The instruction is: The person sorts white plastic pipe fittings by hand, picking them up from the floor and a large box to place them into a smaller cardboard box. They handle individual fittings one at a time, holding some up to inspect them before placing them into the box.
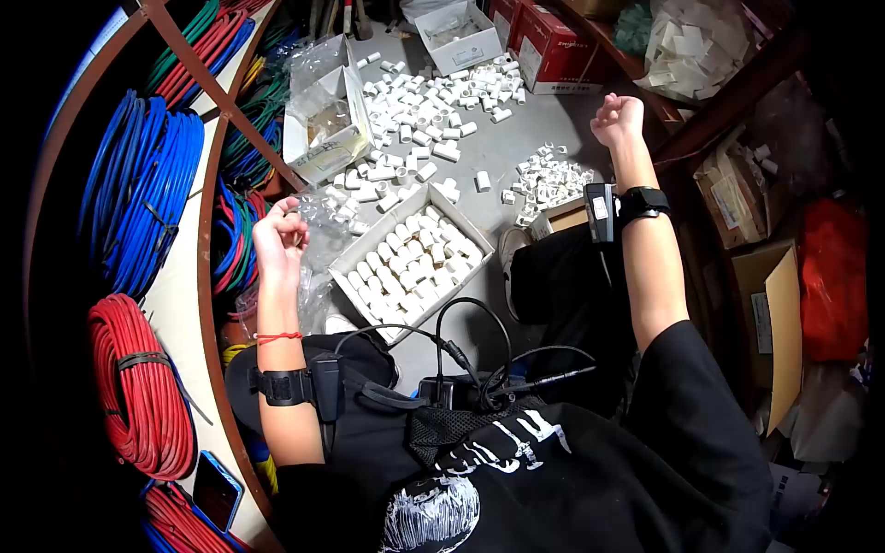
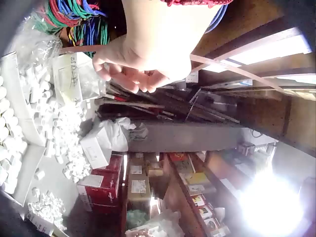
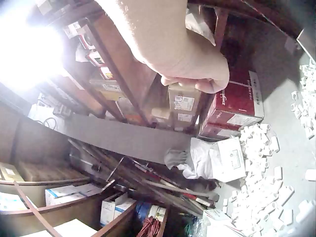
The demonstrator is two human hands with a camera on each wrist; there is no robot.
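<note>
1. Left hand (image 1: 281, 241) and right hand (image 1: 619, 120) are raised, well apart; each grip is loosely curled, with nothing visible held.
2. White fittings (image 1: 427, 171) lie scattered on the floor (image 1: 472, 205) and packed in an open box (image 1: 378, 231) between the forearms.
3. They look light, stiff, smooth, perhaps slippery, hardly fragile; best pinched around the barrel.

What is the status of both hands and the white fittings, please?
Left hand, right hand: raised, empty. White fittings fill open box. Loose fittings beyond; clear plastic beside box.
</note>
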